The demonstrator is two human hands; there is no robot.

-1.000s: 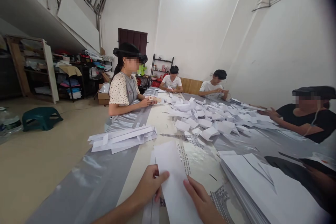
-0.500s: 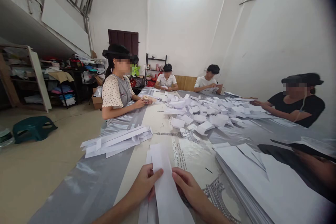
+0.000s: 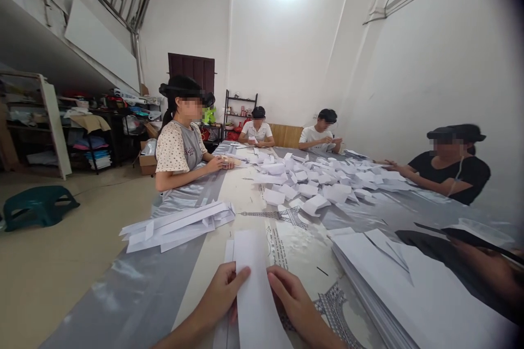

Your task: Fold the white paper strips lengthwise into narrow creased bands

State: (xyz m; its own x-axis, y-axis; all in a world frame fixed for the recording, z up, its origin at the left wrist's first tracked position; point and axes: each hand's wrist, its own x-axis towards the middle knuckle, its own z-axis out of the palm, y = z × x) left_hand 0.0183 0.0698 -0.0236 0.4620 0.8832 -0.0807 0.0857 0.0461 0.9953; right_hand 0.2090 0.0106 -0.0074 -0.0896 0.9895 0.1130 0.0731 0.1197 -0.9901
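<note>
A long white folded paper strip point(image 3: 256, 300) stands between my hands, one end toward me and the other pointing away over the table. My left hand point(image 3: 223, 289) pinches its left edge, thumb on top and fingers underneath. At the right edge, my right hand point(image 3: 289, 292) holds the strip with thumb and curled fingers; part of its grip is hidden. Beneath and left of the strip lies another white paper piece point(image 3: 223, 327). A pile of folded paper strips point(image 3: 176, 226) rests ahead on the left, and a thick stack of white sheets point(image 3: 413, 289) lies to my right.
A large heap of small folded papers point(image 3: 311, 177) covers the table's middle. The tablecloth point(image 3: 135, 283) is grey with a printed cream band. Co-workers sit around the table: one person point(image 3: 180, 142) at left, another person point(image 3: 450, 166) at right, two farther back. A green stool point(image 3: 41, 204) stands on the floor.
The view has tilted up slightly, so the scene sits a little lower. My right hand lies a little farther down along the strip's edge; both hands keep hold of it.
</note>
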